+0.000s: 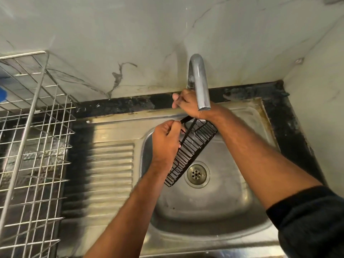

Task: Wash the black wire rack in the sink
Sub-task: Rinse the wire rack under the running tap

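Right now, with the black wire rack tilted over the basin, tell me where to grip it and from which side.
Grip the black wire rack by its long upper rim wire, coming from the left as the left hand does. The rack hangs tilted over the sink, so that edge is exposed, while the right hand already occupies the top end under the tap.

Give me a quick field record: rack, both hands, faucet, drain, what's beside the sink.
rack: black wire rack held tilted over the sink basin
left hand: grip on the rack's left rim
right hand: grips the rack's top end, under the spout
faucet: no water visible
drain: uncovered
left of sink: silver wire dish rack
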